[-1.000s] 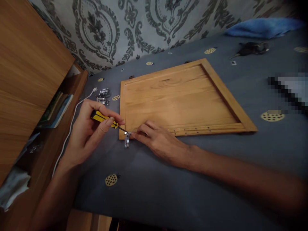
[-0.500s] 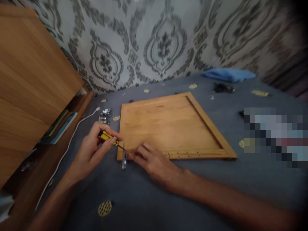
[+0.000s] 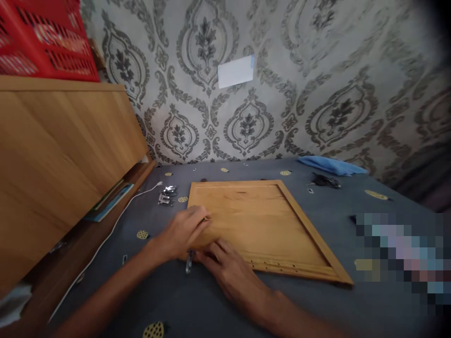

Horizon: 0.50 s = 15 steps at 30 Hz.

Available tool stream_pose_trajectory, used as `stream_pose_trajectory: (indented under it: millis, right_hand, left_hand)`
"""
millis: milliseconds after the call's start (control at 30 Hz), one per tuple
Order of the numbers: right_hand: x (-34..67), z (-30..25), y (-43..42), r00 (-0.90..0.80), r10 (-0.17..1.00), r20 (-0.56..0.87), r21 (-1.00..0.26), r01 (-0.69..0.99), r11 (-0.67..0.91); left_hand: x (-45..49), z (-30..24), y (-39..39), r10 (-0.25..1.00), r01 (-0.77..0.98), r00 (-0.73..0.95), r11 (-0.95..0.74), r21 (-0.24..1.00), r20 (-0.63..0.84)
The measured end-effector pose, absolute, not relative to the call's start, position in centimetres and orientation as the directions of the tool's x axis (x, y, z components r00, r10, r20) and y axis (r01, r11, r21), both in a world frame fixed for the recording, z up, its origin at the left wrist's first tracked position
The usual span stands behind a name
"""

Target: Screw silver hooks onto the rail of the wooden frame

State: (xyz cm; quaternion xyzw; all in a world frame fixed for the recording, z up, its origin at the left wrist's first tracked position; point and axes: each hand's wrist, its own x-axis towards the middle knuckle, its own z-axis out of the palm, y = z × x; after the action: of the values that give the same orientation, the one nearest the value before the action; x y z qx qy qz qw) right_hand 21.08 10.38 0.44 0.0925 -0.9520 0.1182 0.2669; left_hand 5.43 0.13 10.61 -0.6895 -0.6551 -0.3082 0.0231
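i'm working at the near left corner of the wooden panel point(image 3: 260, 220), which lies flat on the grey cloth surface point(image 3: 317, 192). a small metal fitting point(image 3: 189, 265) hangs off that corner's edge. my left hand point(image 3: 186, 230) is curled over the corner, fingers clenched; whether they grip anything i cannot tell. my right hand point(image 3: 229, 267) reaches in from below, fingertips at the fitting, pinching or only pressing i cannot tell. to my mind the fitting is being set against the edge, and any next move wants it held square and steady.

the red crate point(image 3: 45, 42) atop the cabinet point(image 3: 59, 159) holds something dim behind its slats. the shelf point(image 3: 137, 173) holds flat books point(image 3: 109, 204).
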Motion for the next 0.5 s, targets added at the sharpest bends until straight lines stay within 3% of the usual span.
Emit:
stream_pose_trajectory:
  millis: [167,500]
  right_hand:
    - [21.3,1.4,10.5,-0.862,-0.125,0.491,-0.213,-0.257,0.943]
    - [21.0,1.0,10.5,-0.824,-0.139,0.550,-0.169,-0.272,0.947]
  left_hand:
    - [4.6,10.2,2.3,0.885,0.924,-0.051,-0.133,0.357,0.462]
    - [5.2,8.5,3.3,0.885,0.921,0.043,-0.215,0.324,0.464]
